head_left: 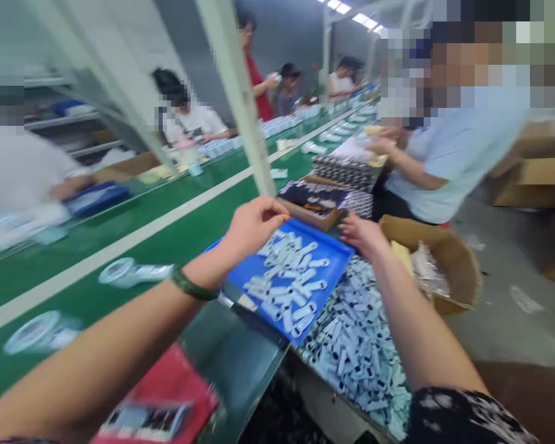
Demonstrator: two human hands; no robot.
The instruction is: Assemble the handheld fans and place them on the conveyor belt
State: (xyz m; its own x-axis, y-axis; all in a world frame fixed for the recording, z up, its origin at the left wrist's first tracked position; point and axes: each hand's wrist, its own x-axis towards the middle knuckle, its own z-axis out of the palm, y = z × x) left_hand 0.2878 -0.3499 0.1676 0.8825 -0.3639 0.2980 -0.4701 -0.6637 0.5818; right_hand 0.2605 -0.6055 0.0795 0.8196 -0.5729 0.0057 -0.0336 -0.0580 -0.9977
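Reaching forward over the bench, the left hand [254, 225] hovers above the far left corner of a shallow blue plastic tray [335, 246], fingers curled together with thumb meeting fingertips in a pinch; motion blur hides whether anything sits between them, so cannot tell if it grips a piece. A dark green bangle [192, 287] rings that wrist. Tray carries a loose scatter of small pale blue oblong plastic parts [289, 280], lying just below and right of the pinch. The right hand [363, 234] sits at the tray's far right corner, fingers loosely bent and apart, holding nothing visible, touching or just beside the rim. Under and right of the tray, a much larger heap of similar pale parts with dark markings [361, 351]. Beyond: a brown cardboard box of dark items [319, 200], a round brown cardboard bin [457, 265] at right. Green conveyor belt [134, 228] at left carries 2 blurred white round-headed devices [129, 271]. Red packet [166, 394] near. Several other people [444, 142] work along the line.
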